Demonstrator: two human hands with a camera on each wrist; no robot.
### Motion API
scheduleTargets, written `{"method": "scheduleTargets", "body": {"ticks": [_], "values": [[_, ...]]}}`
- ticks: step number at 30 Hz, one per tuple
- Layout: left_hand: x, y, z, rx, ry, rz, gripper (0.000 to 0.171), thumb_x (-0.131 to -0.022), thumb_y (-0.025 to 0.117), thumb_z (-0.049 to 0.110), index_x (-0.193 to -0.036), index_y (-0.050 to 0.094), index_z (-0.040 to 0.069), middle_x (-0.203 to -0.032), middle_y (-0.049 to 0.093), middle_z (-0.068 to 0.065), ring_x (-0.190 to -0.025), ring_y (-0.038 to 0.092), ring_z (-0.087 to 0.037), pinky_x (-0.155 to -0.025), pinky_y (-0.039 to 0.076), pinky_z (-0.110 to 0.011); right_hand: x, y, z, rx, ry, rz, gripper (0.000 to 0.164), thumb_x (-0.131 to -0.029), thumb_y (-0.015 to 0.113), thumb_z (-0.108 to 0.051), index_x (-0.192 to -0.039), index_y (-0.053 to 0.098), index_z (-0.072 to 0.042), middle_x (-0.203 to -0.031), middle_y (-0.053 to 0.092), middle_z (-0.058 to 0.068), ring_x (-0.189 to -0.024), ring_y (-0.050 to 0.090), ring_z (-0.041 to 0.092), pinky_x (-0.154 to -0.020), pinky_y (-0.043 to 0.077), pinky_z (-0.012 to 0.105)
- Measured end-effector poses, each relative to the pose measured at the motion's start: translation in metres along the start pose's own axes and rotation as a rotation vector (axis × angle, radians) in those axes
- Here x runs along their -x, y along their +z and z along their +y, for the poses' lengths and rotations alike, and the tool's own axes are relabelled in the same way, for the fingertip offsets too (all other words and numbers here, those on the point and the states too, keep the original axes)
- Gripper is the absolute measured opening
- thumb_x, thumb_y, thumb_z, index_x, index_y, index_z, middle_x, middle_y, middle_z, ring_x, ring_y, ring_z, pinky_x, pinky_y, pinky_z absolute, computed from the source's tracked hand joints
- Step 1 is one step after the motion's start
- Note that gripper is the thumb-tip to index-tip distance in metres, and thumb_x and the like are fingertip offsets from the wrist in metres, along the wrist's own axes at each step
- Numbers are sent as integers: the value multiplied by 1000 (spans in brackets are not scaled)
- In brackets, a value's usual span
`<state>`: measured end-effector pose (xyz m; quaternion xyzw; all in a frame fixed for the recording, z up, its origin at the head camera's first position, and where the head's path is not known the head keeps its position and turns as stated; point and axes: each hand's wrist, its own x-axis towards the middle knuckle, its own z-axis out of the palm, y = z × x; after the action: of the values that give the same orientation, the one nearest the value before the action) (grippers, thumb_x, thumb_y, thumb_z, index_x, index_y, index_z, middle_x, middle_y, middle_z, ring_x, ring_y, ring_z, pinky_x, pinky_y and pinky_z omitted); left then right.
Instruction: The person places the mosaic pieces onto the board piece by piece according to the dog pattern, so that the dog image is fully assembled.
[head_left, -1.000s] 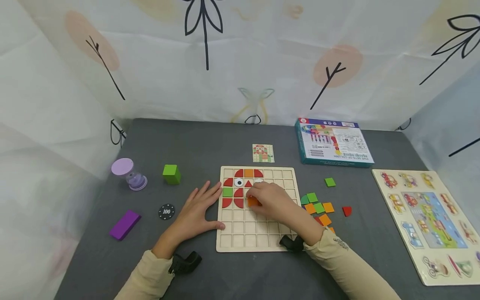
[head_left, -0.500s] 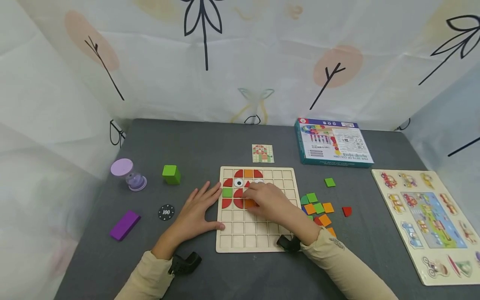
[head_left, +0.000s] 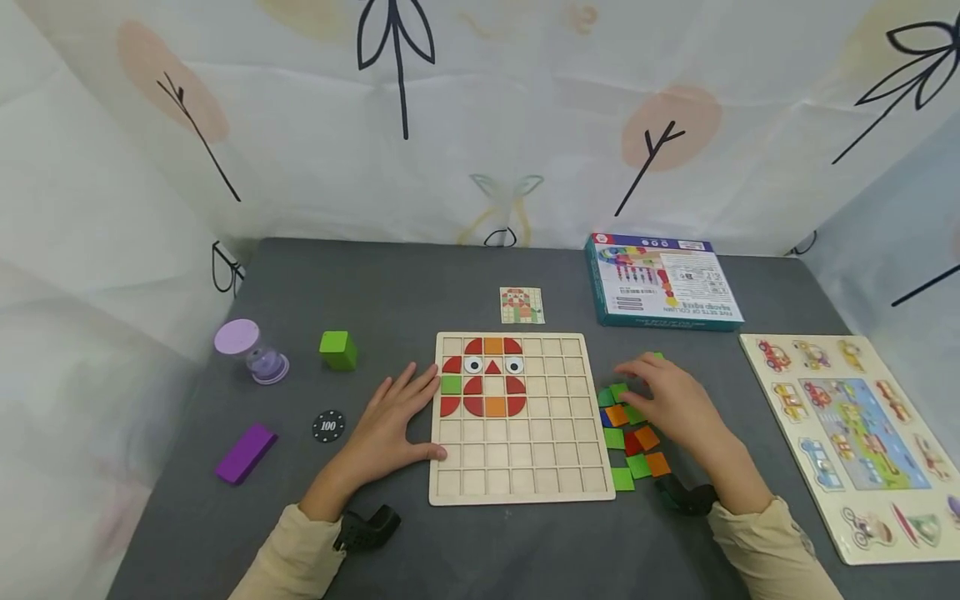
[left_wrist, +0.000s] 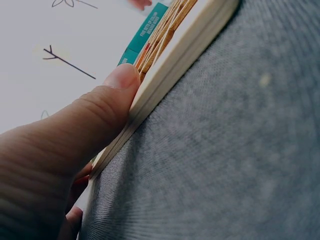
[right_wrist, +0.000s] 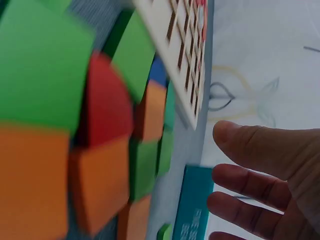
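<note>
A wooden grid board (head_left: 555, 450) lies on the table, with red, orange, green and eye pieces set in its upper left squares. My left hand (head_left: 386, 429) is spread against the board's left edge; in the left wrist view its thumb (left_wrist: 95, 112) touches the board's side. Over the loose pieces to the right hovers my right hand (head_left: 671, 404), fingers slightly bent and apart. The right wrist view shows nothing between thumb and fingers. Beneath it lie green squares (head_left: 613, 438), orange squares (head_left: 657, 463) and a red piece (right_wrist: 107, 100).
A small pattern card (head_left: 521, 306) lies behind the board. The boxed set (head_left: 663, 283) is at the back right, a picture puzzle board (head_left: 787, 442) at far right. To the left are a purple block (head_left: 247, 454), green cube (head_left: 338, 351), black chip (head_left: 328, 426) and lilac stand (head_left: 255, 350).
My right hand has let go of an orange square, now in the board's red-and-orange row, and moved right over the loose pieces. My left hand stays at the board's edge.
</note>
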<state>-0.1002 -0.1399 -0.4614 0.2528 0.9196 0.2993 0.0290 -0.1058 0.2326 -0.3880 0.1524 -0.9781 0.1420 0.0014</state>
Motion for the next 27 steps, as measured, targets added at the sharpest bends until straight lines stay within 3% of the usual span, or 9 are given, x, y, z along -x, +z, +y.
{"method": "scheduleTargets", "body": {"ticks": [4, 12, 16, 21, 27], "values": [[1, -1, -1, 4, -6, 2, 99, -62, 72, 54, -141, 27, 15, -147, 21, 1, -136, 8, -25, -107, 3, -49, 2, -1, 14, 12, 67, -59, 32, -76, 70, -12, -107, 64, -8, -102, 58, 11, -87, 54, 26, -75, 47, 45], [1, 0, -2, 3, 5, 8, 99, -62, 72, 55, -141, 27, 15, -147, 21, 1, -136, 9, -25, -106, 4, -49, -8, 12, 25, 4, -22, -144, 27, -75, 70, -10, -102, 66, -10, -98, 59, 5, -85, 53, 19, -75, 47, 41], [1, 1, -1, 6, 6, 6, 99, -62, 72, 55, -141, 27, 15, -147, 21, 1, -136, 9, -25, -106, 3, -49, -8, 14, 23, 22, -13, -141, 26, -75, 71, -11, -100, 65, -8, -96, 59, 5, -82, 53, 19, -75, 48, 41], [0, 0, -1, 8, 10, 3, 99, -62, 72, 55, -141, 26, 15, -147, 20, 2, -136, 9, -25, -106, 3, -49, -6, 14, 2, 12, -25, -65, 27, -75, 70, -16, -101, 63, -8, -95, 58, 4, -74, 51, 16, -65, 47, 33], [0, 0, -1, 10, 4, -2, 100, -62, 72, 54, -141, 27, 15, -147, 21, 1, -136, 9, -25, -106, 3, -49, -10, 28, -53, -71, -207, -15, 26, -75, 70, -18, -99, 63, -13, -92, 58, -4, -74, 52, 9, -63, 46, 25]]}}
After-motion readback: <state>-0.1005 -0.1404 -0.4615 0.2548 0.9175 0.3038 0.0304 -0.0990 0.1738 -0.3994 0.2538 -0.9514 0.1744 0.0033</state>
